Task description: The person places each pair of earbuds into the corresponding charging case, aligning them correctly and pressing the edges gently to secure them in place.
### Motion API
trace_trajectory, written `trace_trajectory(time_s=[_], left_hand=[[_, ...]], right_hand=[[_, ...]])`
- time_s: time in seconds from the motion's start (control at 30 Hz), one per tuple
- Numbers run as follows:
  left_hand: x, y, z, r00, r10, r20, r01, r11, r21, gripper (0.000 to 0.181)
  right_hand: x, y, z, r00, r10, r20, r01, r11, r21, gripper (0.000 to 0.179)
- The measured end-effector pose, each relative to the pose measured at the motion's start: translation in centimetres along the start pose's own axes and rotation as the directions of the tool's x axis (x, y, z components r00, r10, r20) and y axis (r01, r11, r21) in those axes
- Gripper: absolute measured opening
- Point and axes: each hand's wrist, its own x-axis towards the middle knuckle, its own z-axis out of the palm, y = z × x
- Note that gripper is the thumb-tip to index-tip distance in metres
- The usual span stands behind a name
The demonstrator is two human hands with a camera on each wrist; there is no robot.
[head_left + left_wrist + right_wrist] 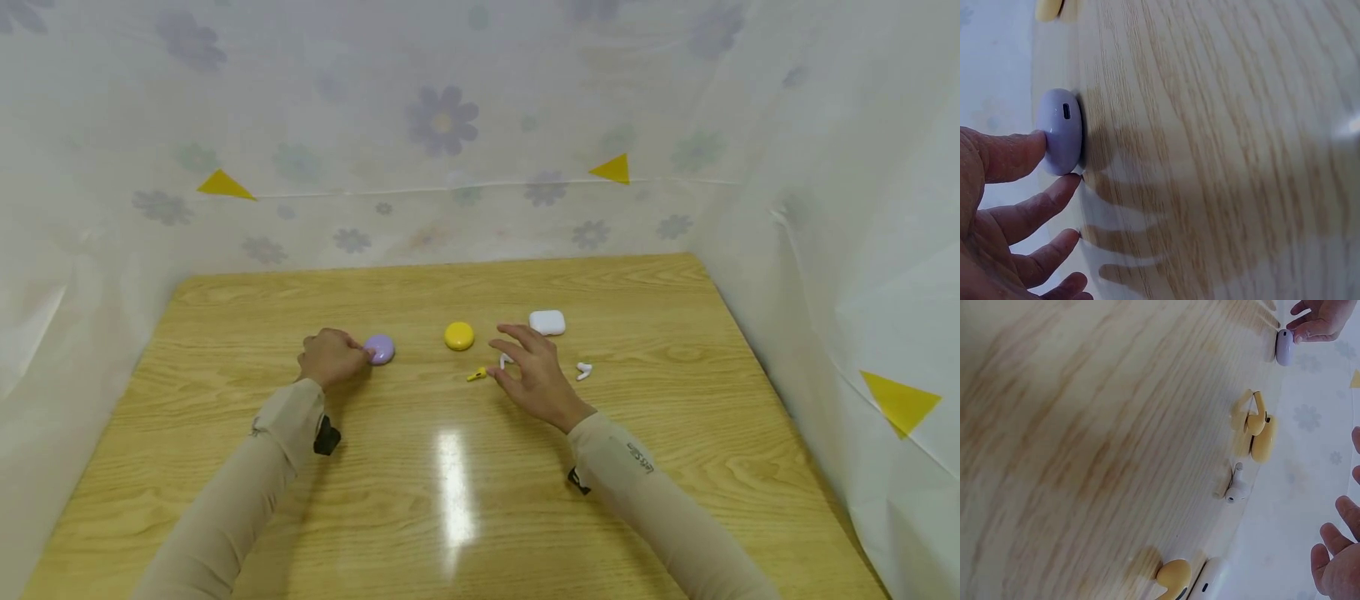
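Observation:
A round purple earbud case (381, 349) lies on the table, and my left hand (330, 358) pinches its left edge. In the left wrist view the thumb touches the case's shell (1060, 134), with the index fingertip at its side; the other fingers are spread. My right hand (536, 375), empty with fingers apart, hovers above the earbuds. Beneath its fingertips are a yellow earbud (477, 374) and a white earbud (506, 360), partly hidden. In the right wrist view, a nearer yellow earbud (1174, 576) sits before the white case (1208, 581).
A round yellow case (459, 336) sits mid-table, the white case (547, 322) to its right. Another white earbud (584, 371) lies right of my right hand. Pale flowered sheeting (442, 121) encloses the back and sides of the wooden table (397, 517).

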Motion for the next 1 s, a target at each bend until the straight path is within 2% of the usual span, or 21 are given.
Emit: trace_trajectory(time_s=[0.5,0.7,1.0], left_hand=[[-0.3,0.6,-0.3,1.000,0.019,-0.014,-0.019,1.000,0.012,0.043],[-0.6,1.4,-0.1,0.995,0.094,-0.042,-0.093,0.995,0.018,0.047],[-1.5,3.8,0.8,0.972,0.214,-0.097,-0.215,0.977,-0.007,0.047]], right_hand=[[-0.3,0.1,0.1,1.000,0.002,-0.009,-0.002,1.000,0.009,0.037],[-0.5,0.1,0.1,1.000,0.009,0.004,-0.009,1.000,0.019,0.037],[-0.4,0.1,-0.2,1.000,0.013,-0.013,-0.013,0.999,0.031,0.036]])
